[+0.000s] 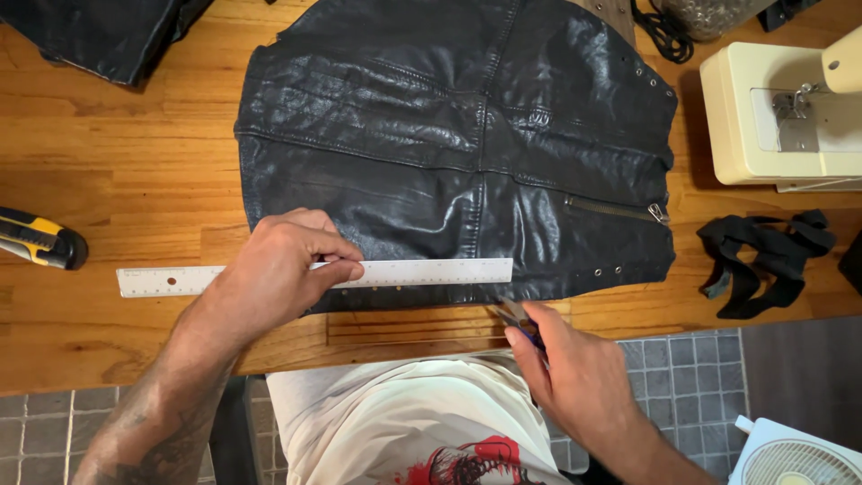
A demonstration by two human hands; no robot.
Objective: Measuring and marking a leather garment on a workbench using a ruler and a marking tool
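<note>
A black leather garment piece (449,144) lies flat on the wooden table (117,162), with a zipper and eyelets on its right side. A white ruler (422,272) lies across its lower edge. My left hand (283,265) presses down on the ruler's middle. My right hand (575,382) is at the table's front edge, gripping a small cutting tool (514,314) whose metal tip meets the leather's bottom edge just below the ruler's right end.
A cream sewing machine (772,117) stands at the right. Black fabric straps (768,260) lie beside the leather. A yellow and black tool (36,241) sits at the left edge, more black material (99,31) at top left, and a white fan (790,454) at bottom right.
</note>
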